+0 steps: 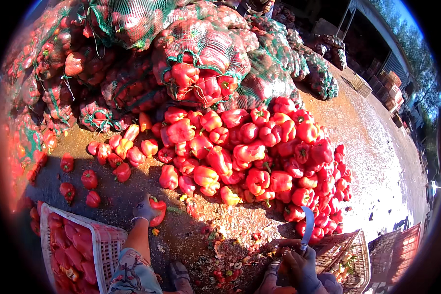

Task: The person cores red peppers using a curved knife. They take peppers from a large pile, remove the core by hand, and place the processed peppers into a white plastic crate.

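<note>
Pepper in one hand, knife in the other, beside the pile.

Your left hand (144, 209) has its grip closed round a red pepper (157, 209), held just in front of the pile (250, 157); your right hand (301, 264), gloved, has its grip closed on the handle of a curved knife (307, 225), blade up, at the pile's near right edge. As I judge it, the blade is the risk: bring the pepper across carelessly and your left fingers meet the edge. The ground in front of the pile is littered with wet scraps, so your shoe (179, 274) could slip. The crate (108, 245), left of the pile, looks nearly full; a tossed pepper may roll off.
</note>
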`<control>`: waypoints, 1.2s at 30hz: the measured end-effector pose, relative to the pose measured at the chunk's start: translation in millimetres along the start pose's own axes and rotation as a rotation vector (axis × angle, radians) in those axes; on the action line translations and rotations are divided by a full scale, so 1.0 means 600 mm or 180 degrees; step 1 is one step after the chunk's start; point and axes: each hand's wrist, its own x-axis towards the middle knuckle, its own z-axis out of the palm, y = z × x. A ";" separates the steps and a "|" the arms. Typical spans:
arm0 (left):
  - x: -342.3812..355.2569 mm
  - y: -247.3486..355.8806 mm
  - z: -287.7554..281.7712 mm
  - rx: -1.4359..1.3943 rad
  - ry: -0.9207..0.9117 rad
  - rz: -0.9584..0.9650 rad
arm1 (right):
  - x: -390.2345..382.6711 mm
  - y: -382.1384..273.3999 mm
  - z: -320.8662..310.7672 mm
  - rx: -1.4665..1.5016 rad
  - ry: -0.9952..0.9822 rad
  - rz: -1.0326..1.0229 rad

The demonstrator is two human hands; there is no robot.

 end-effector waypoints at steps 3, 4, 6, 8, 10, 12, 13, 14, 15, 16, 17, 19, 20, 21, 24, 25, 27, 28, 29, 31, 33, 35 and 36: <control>-0.053 -0.058 0.042 -0.0740 0.0309 0.0062 | -0.014 -0.061 -0.008 -0.0236 -0.0190 -0.0106; -0.057 0.001 0.040 -0.1011 0.0137 0.0159 | -0.023 -0.029 -0.032 -0.0235 -0.0037 -0.0484; -0.103 0.050 0.027 -0.1516 0.0243 0.0500 | -0.038 -0.054 -0.037 0.0694 -0.0033 0.0135; -0.136 0.091 0.015 -0.2056 0.0335 0.1068 | -0.034 -0.029 -0.042 0.0676 -0.0135 -0.0111; -0.182 0.173 -0.011 -0.2733 0.0348 0.1275 | -0.041 -0.040 -0.039 0.0438 -0.0347 0.0034; -0.249 0.257 -0.051 -0.3600 -0.0162 0.1282 | -0.051 -0.043 -0.039 0.0280 -0.0480 -0.0253; -0.284 0.293 -0.067 -0.4013 -0.0436 0.1278 | -0.058 -0.043 -0.041 0.0211 -0.0541 -0.0388; -0.314 0.320 -0.079 -0.4080 -0.0514 0.1551 | -0.068 -0.046 -0.043 0.0301 -0.0583 -0.0431; -0.340 0.349 -0.088 -0.4139 -0.0610 0.1838 | -0.077 -0.049 -0.047 0.0392 -0.0608 -0.0480; -0.368 0.366 -0.101 -0.4182 -0.0669 0.2121 | -0.082 -0.051 -0.050 0.0493 -0.0671 -0.0535; -0.403 0.384 -0.112 -0.4172 -0.0764 0.2232 | -0.079 -0.039 -0.055 0.0532 -0.0771 -0.0602; -0.473 0.405 -0.133 -0.4153 -0.0958 0.2439 | -0.095 -0.044 -0.065 0.0432 -0.0797 -0.0679; -0.501 0.405 -0.136 -0.4147 -0.1009 0.2442 | -0.106 -0.050 -0.067 0.0374 -0.0831 -0.0697; -0.524 0.405 -0.140 -0.4141 -0.1064 0.2447 | -0.116 -0.056 -0.068 0.0413 -0.0828 -0.0679; -0.597 0.409 -0.145 -0.4167 -0.1249 0.2458 | -0.133 -0.062 -0.078 0.0256 -0.0678 -0.0814; -0.612 0.404 -0.140 -0.4173 -0.1262 0.2459 | -0.137 -0.061 -0.079 0.0220 -0.0674 -0.0899; -0.620 0.396 -0.124 -0.4185 -0.1242 0.2563 | -0.140 -0.059 -0.081 0.0155 -0.0657 -0.1069; -0.629 0.396 -0.118 -0.4238 -0.1307 0.2573 | -0.142 -0.055 -0.083 0.0115 -0.0636 -0.1080; -0.639 0.398 -0.117 -0.4291 -0.1373 0.2583 | -0.142 -0.054 -0.085 0.0077 -0.0615 -0.1091; -0.650 0.405 -0.111 -0.4137 -0.1193 0.2726 | -0.138 -0.048 -0.086 0.0162 -0.0604 -0.1080; -0.654 0.410 -0.107 -0.3868 -0.0898 0.2764 | -0.133 -0.044 -0.085 0.0151 -0.0595 -0.1080; -0.637 0.406 -0.101 -0.3427 -0.0443 0.2924 | -0.126 -0.030 -0.079 -0.0163 -0.0455 -0.1419; -0.633 0.400 -0.099 -0.3441 -0.0479 0.2903 | -0.131 -0.030 -0.075 -0.0128 -0.0491 -0.1354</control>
